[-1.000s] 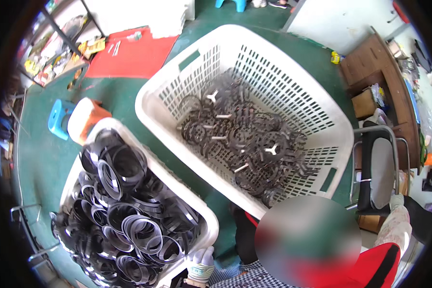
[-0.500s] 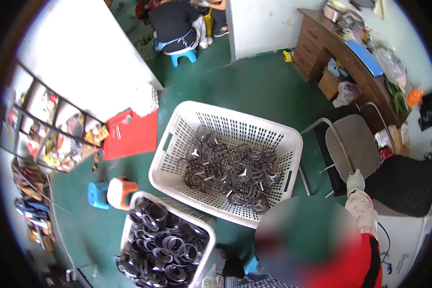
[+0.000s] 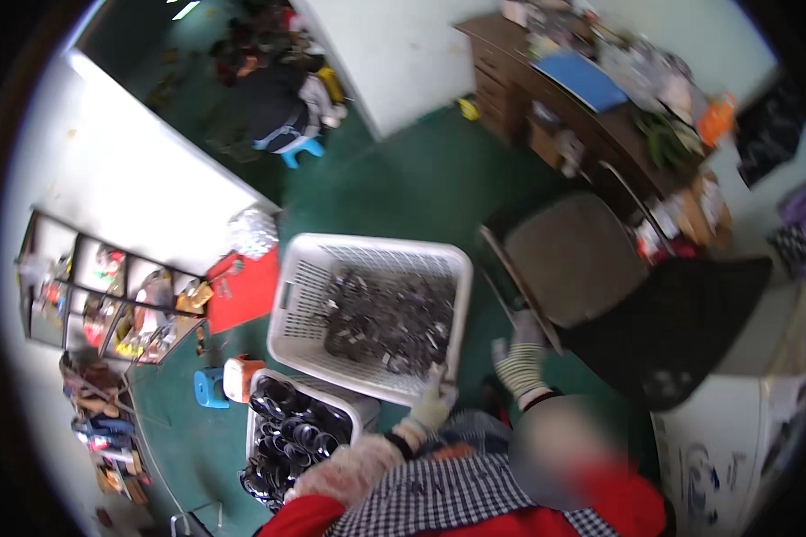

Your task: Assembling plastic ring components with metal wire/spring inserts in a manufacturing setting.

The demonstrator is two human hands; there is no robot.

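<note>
My left hand [image 3: 431, 408], in a pale knit glove, is at the near right rim of the large white plastic basket [image 3: 331, 364]. Its blurred fingers look stretched out, and whether they touch the rim is unclear. Inside the basket lies a heap of dark ring-shaped parts [image 3: 385, 322] with small pale bits among them. My right hand [image 3: 521, 365], in a striped knit glove, is beside the near end of the metal armrest [image 3: 501, 268] of a grey-brown chair [image 3: 573, 259]. Thumb and fingers stand apart, with nothing seen between them.
A second white basket [image 3: 364, 413] full of glossy black rings [image 3: 300, 434] stands front left. Blue [image 3: 210, 388] and orange-white [image 3: 240, 379] stools are beside it. A cluttered desk [image 3: 501, 76] is far right, shelves [image 3: 107, 291] left. Another person [image 3: 269, 98] sits beyond the doorway.
The view has swung, so the basket appears smaller and farther left. My right hand has come off the armrest it gripped. My left hand has risen from the lower edge to the basket's rim.
</note>
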